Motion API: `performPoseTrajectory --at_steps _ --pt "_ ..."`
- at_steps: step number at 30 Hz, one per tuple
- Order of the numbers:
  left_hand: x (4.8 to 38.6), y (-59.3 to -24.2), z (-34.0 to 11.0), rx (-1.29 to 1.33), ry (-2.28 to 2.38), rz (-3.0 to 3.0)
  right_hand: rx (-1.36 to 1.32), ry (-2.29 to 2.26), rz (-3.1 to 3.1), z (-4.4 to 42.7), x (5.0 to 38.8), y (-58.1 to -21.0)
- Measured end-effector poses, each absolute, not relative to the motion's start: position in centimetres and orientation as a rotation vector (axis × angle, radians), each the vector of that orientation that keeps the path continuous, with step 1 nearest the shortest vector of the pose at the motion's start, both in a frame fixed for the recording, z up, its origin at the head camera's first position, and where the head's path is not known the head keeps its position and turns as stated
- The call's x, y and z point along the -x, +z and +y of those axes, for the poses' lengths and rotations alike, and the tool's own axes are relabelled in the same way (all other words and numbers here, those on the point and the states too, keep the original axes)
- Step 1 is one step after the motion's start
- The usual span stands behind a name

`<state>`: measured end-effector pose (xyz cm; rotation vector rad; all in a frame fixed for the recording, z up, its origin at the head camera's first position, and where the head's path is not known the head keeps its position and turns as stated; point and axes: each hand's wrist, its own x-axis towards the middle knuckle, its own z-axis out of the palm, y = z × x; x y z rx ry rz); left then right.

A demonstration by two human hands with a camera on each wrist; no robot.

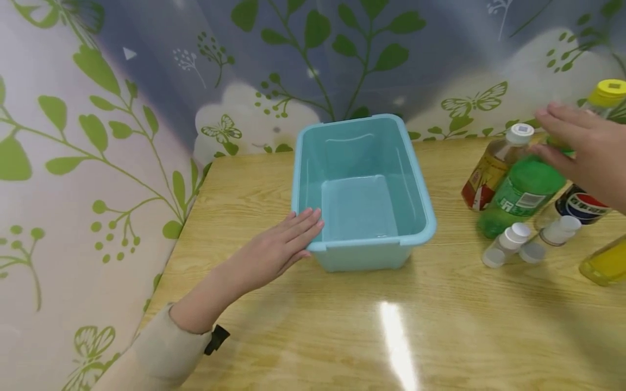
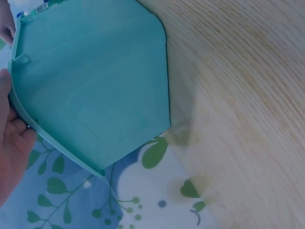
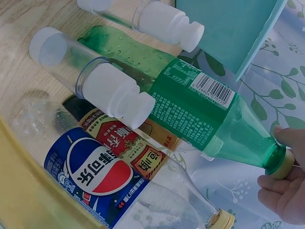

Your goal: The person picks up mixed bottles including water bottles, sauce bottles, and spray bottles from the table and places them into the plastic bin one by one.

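Note:
A light-blue plastic bin [image 1: 359, 209] stands open-topped on the wooden table. My left hand [image 1: 276, 244] holds its near left corner, fingers over the rim; in the left wrist view, some fingers of this hand [image 2: 14, 143] curl against the rim's outer side. At the right, my right hand [image 1: 587, 146] is over a green soda bottle [image 1: 525, 187]. In the right wrist view, the thumb and fingers of that hand [image 3: 288, 186] pinch the bottle's neck and cap [image 3: 282, 163]. This bottle [image 3: 195, 105] stands among other bottles.
Beside the green bottle are a brown-labelled bottle [image 1: 489, 174], a Pepsi bottle [image 3: 95, 171] and two small clear bottles with white tops [image 1: 508, 244]. A bottle of yellow liquid [image 1: 606, 263] stands farther right. Leaf-patterned cloth [image 1: 146, 108] hangs along the table's back and left.

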<state>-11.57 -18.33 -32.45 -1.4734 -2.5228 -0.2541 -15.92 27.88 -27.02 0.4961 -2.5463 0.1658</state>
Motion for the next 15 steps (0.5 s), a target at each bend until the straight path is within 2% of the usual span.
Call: performPoseTrajectory --at_steps 15 --pt "11.9 -33.0 -18.6 1.491 -0.296 -2.361 -0.557 0.235 -2.473 29.3 16.4 -28.1"
